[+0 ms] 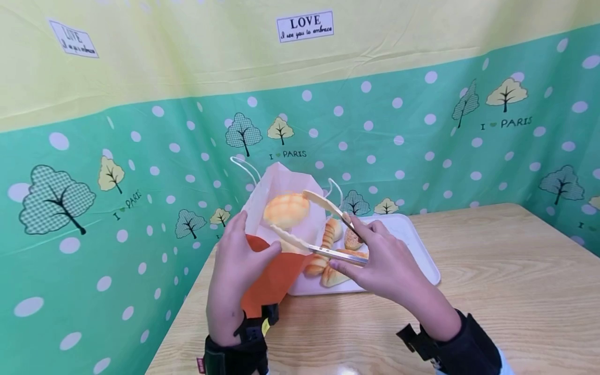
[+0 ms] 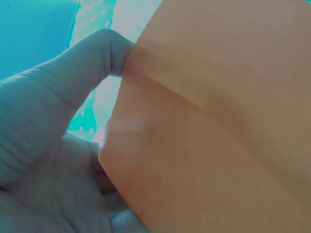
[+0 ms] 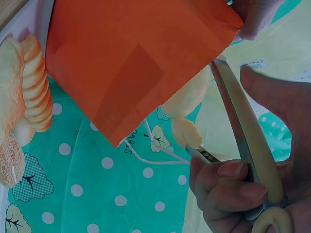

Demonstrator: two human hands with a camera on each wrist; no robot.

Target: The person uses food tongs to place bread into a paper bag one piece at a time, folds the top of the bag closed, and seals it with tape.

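My left hand [image 1: 236, 265] holds the orange paper bag [image 1: 269, 284] by the side of its rim. In the left wrist view the thumb lies at the bag's jagged edge, with the other fingers partly hidden behind the paper. My right hand [image 1: 391, 258] grips a pair of serving tongs [image 1: 335, 253] with pale tips and metal arms. The tongs' arms are spread apart at the bag's mouth. An oval bread bun [image 1: 287, 209] with a scored golden top is between the tips, against the bag's white inside; whether both tips touch it I cannot tell.
Behind and right of the bag, a white tray [image 1: 424, 260] holds several breads, among them a twisted roll [image 3: 36, 85] and a crumb-coated bun [image 1: 352, 239]. White cord handles [image 1: 335, 190] rise from the bag. A patterned green curtain [image 1: 398, 135] hangs behind the wooden table [image 1: 506, 291].
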